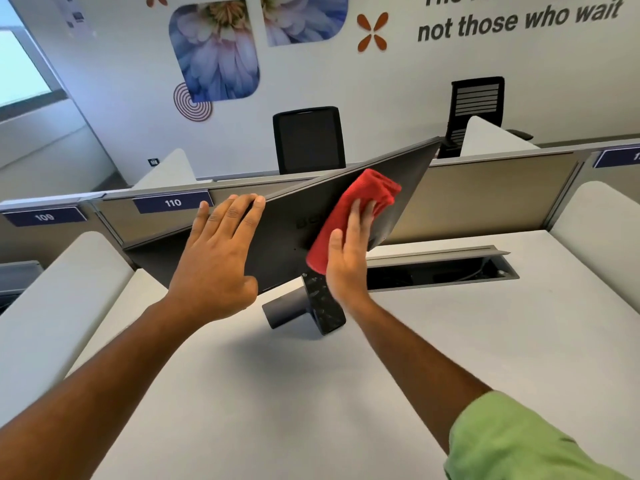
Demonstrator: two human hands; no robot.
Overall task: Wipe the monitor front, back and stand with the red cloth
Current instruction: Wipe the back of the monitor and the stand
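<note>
White desk: bare grey-white top, with an open cable tray set into its far edge and a low partition behind carrying number plates 109 and 110.

Monitor: stands on the desk with its dark grey back panel toward the camera, swung at an angle so the right corner rises above the partition. Its stand rests on the desk directly beneath.

Two black office chairs sit beyond the partition, against a wall with flower graphics and lettering.

Left hand: laid flat on the left part of the back panel, fingers straight and spread, fingertips reaching the top edge. It grips nothing.

Right hand: fingers extended, pressing the red cloth against the panel; a green sleeve shows at the arm.

Red cloth: folded, lying on the back panel right of centre, beneath the right palm and projecting above the fingers.
</note>
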